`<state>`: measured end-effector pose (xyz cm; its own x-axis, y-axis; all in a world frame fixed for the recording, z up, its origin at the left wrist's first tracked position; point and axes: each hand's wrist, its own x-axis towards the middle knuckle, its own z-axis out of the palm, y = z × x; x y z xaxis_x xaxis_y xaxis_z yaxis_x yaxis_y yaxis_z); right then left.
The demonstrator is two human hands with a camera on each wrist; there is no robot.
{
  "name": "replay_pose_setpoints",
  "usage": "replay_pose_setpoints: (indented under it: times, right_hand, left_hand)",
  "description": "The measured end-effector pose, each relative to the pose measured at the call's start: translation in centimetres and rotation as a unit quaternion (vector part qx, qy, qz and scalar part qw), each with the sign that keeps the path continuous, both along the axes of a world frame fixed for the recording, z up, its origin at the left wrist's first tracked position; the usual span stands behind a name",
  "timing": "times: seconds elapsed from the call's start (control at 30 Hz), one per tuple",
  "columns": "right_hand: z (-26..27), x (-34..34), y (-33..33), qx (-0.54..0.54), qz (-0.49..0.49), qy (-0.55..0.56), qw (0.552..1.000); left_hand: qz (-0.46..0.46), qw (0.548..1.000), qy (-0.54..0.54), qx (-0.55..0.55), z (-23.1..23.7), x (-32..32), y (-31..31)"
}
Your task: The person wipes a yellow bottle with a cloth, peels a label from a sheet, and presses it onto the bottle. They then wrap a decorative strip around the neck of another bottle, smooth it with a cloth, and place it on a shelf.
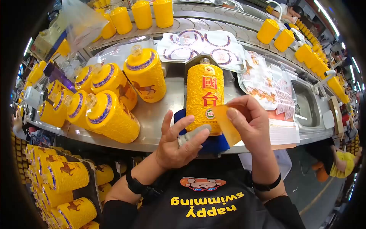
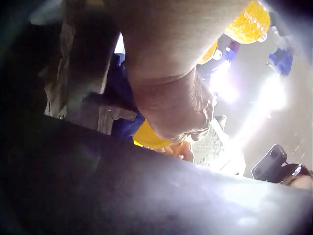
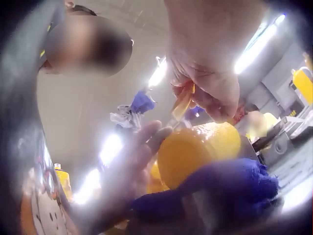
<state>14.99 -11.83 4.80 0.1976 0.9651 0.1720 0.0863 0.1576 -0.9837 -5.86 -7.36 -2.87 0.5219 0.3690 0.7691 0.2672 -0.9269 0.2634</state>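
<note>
Bottle lying on its back mid-bench, red characters face up, neck pointing away from the person; blue cloth under the base end. Right hand: thumb and fingers closed in a pinch on an amber strip, which hangs over the bottle's lower right edge; contact with the surface cannot be told. Left hand: fingers loosely extended and spread, at the bottle's lower left, gripping nothing visible; grey cover on one finger. Wrist views partly dark or glare-washed.

Surroundings: horse bottles standing in a cluster to the left, clear stoppers on. Decal sheets behind the bottle; horse decals to the right, then sink. Conveyor along the back, carrying yellow bottles.
</note>
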Motion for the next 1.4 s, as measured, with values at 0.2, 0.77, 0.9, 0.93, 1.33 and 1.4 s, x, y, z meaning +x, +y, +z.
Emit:
replay_pose_setpoints:
  times: [0.2,0.77,0.9,0.93,1.33,1.4]
  right_hand:
    - [-2.9,1.0,-1.4,-0.004,-0.065,0.082,0.994]
    - [-5.4,1.6,0.4,-0.023,-0.072,0.176,0.981]
    - [-5.0,2.9,-0.1,-0.025,-0.072,0.234,0.969]
    - [-4.8,2.8,-0.1,-0.039,-0.041,0.258,0.965]
    - [-4.9,2.4,2.3,0.002,-0.021,0.097,0.995]
    - [-4.7,2.9,1.9,-0.007,-0.034,0.129,0.991]
  left_hand:
    - [-0.012,1.000,-0.008,-0.025,1.4,0.5,1.6]
    - [-0.042,0.997,0.029,-0.056,3.4,1.8,4.8]
    - [0.006,0.993,0.079,-0.085,2.8,1.6,2.8]
    - [0.028,0.993,0.079,-0.088,1.7,1.9,2.7]
    - [-0.067,0.974,-0.029,-0.214,1.9,2.8,2.0]
    - [-0.062,0.984,0.006,-0.168,2.2,2.5,2.4]
